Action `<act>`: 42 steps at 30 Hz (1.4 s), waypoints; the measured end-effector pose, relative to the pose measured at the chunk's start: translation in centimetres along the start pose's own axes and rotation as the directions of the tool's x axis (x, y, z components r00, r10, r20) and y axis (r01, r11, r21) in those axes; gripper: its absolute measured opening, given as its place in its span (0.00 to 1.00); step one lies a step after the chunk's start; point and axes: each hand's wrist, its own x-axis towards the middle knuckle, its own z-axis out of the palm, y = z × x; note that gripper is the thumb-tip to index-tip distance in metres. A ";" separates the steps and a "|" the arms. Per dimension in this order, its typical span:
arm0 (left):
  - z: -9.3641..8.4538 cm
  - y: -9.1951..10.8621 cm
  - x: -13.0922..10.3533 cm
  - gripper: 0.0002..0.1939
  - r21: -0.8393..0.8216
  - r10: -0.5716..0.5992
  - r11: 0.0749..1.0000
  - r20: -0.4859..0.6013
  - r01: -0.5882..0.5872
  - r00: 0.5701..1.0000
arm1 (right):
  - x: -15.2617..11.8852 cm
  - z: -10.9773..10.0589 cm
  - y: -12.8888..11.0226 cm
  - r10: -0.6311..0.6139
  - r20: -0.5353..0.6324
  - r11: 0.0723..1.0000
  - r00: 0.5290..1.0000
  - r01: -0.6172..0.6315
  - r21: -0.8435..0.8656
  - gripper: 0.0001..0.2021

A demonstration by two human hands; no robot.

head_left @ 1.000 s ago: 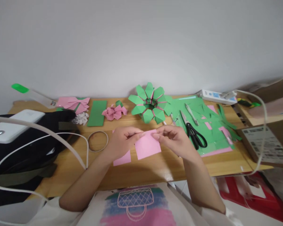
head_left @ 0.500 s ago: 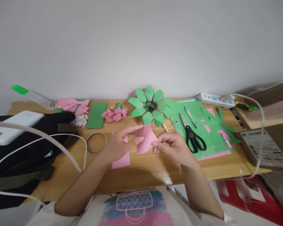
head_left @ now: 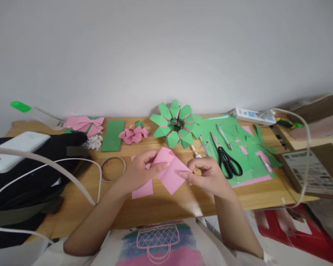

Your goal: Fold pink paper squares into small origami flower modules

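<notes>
A square of pink paper (head_left: 172,173) with creases is held up between my hands over the table. My left hand (head_left: 144,168) pinches its upper left part, thumb in front. The right corner is caught between thumb and fingers of my right hand (head_left: 204,173). Beneath my left hand lies another pink paper piece (head_left: 143,189), partly hidden. Behind the hands stands a green paper flower form (head_left: 175,125) with pink edges inside. Left of it sit a cluster of folded pink paper (head_left: 133,135) and a green paper rectangle (head_left: 112,136).
Black-handled scissors (head_left: 228,162) and a utility knife (head_left: 224,136) lie on a green mat (head_left: 246,168) with paper scraps. A tape roll (head_left: 113,180) rests left of my hands. Farther left are a white power bank (head_left: 18,150) and cables; a power strip (head_left: 254,116) is back right.
The pink paper, curved before, is now opened out into a flat tilted square. My right hand has moved slightly to the right; the left still holds its side.
</notes>
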 end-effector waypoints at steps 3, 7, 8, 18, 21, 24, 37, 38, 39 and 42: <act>-0.2 -0.2 0.1 0.15 0.014 0.009 1.000 -0.070 -0.008 0.997 | -0.2 -0.4 0.0 -0.002 0.034 0.999 0.999 0.003 -0.034 0.20; -0.1 -0.1 0.2 0.13 0.070 0.043 0.997 -0.096 -0.036 0.994 | -0.1 -0.8 -0.5 0.066 0.153 0.993 0.986 -0.050 -0.105 0.16; -0.1 0.0 0.2 0.13 0.082 0.049 0.996 -0.101 -0.041 0.994 | 0.0 -0.7 -0.7 0.090 0.146 0.991 0.985 -0.074 -0.114 0.14; 0.7 1.4 -0.5 0.10 0.113 0.047 0.993 -0.116 -0.034 0.992 | 1.1 1.7 -1.9 0.155 -0.060 0.977 0.986 -0.144 0.157 0.12; 0.7 1.5 -0.6 0.11 0.139 0.056 0.989 -0.108 -0.041 0.993 | 1.4 1.6 -2.2 0.129 -0.066 0.981 0.989 -0.117 0.155 0.11; 0.6 1.4 -0.5 0.12 0.121 0.062 0.991 -0.105 -0.049 0.992 | 1.6 1.5 -2.4 0.101 -0.084 0.991 0.991 -0.092 0.101 0.09; 0.2 2.2 -0.7 0.07 -0.019 0.068 0.997 -0.065 -0.070 0.996 | 1.1 1.5 -3.7 0.034 -0.117 0.995 0.993 -0.045 -0.094 0.09; 0.1 2.4 -0.7 0.08 -0.014 0.082 0.996 -0.061 -0.083 0.995 | 1.1 1.5 -4.0 0.031 -0.125 0.995 0.992 -0.042 -0.090 0.09; 0.1 2.7 -0.7 0.08 -0.010 0.099 0.995 -0.059 -0.100 0.993 | 1.0 1.6 -4.2 0.024 -0.134 0.996 0.991 -0.036 -0.087 0.09; -0.2 3.7 -1.0 0.07 0.025 0.158 0.987 -0.078 -0.156 0.984 | 0.7 1.7 -5.3 -0.018 -0.162 0.996 0.987 0.003 -0.094 0.08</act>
